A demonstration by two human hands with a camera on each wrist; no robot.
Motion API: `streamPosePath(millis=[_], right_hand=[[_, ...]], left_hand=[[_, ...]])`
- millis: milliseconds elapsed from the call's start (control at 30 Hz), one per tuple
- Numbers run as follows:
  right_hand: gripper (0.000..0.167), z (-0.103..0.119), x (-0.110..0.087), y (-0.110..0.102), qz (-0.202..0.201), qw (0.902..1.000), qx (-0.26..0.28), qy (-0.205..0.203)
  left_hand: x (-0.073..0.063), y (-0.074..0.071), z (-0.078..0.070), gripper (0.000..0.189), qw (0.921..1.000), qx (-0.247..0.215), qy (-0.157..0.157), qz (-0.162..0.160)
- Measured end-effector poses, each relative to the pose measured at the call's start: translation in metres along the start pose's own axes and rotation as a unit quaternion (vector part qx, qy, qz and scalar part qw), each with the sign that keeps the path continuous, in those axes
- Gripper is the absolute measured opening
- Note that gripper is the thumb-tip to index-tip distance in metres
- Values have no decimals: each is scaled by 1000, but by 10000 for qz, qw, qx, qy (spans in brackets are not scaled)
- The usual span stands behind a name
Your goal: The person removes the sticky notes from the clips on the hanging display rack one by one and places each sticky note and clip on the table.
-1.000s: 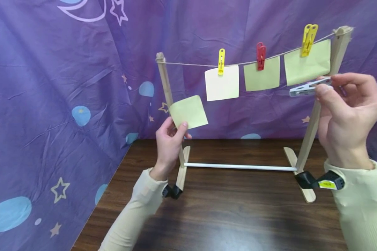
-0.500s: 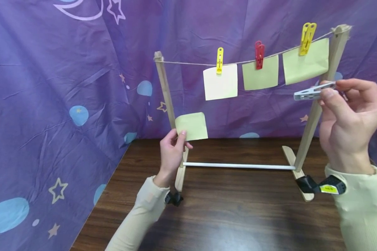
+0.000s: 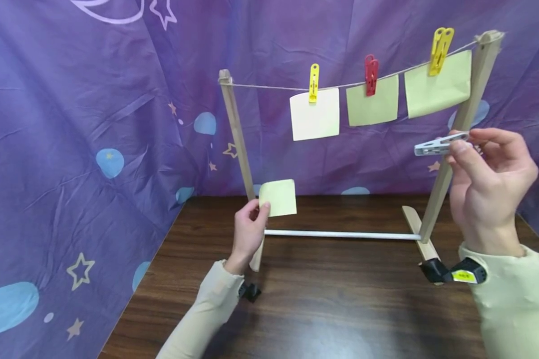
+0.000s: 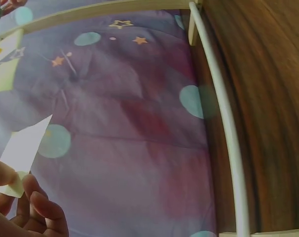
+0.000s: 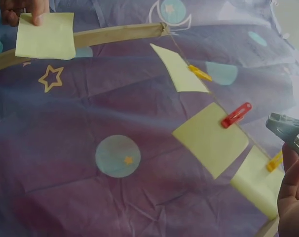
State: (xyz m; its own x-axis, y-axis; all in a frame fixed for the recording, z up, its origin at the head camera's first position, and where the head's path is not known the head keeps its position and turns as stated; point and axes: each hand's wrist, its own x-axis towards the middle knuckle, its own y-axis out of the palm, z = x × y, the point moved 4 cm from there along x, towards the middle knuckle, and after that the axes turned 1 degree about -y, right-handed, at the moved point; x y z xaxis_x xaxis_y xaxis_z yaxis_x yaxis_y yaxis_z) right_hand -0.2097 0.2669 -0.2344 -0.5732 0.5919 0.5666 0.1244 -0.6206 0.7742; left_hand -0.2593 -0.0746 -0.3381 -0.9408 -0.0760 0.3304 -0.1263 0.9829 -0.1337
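Observation:
Between thumb and fingers my left hand [image 3: 250, 234] pinches a pale yellow-green sticky note [image 3: 280, 198] by its lower left corner, in front of the left post and below the string. My right hand [image 3: 491, 184] pinches a light grey-blue clothespin [image 3: 439, 145] by its handle end, its nose pointing left, near the right post. On the string [image 3: 269, 87] hang a whitish note [image 3: 315, 119] under a yellow clothespin [image 3: 313, 84], a green note [image 3: 374, 107] under a red clothespin [image 3: 371, 76], and another green note [image 3: 444, 89] under a second yellow clothespin [image 3: 440, 52].
A left wooden post [image 3: 236, 129] and a right wooden post [image 3: 464, 119] carry the string. A white rod [image 3: 341, 234] joins them low above the dark wooden table [image 3: 332, 299]. Purple patterned cloth [image 3: 130, 114] hangs behind and at the left.
My left hand has come down with the sticky note, away from the string, and slightly right. My right hand has lowered a little with the clothespin. The hung notes stay in place.

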Motion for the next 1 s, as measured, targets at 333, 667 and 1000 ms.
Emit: streamPosePath(millis=[333, 667, 1000], right_hand=[[24, -6, -6, -18, -200, 9995, 193, 180], [26, -13, -14, -32, -93, 9989, 30, 465], [24, -16, -20, -44, 44, 9984, -274, 488]], left_hand=[[2, 9, 47, 23, 9983, 231, 245, 471], [-5, 12, 72, 43, 9863, 1370, 218, 899], [-12, 16, 87, 56, 9688, 2056, 230, 1367]])
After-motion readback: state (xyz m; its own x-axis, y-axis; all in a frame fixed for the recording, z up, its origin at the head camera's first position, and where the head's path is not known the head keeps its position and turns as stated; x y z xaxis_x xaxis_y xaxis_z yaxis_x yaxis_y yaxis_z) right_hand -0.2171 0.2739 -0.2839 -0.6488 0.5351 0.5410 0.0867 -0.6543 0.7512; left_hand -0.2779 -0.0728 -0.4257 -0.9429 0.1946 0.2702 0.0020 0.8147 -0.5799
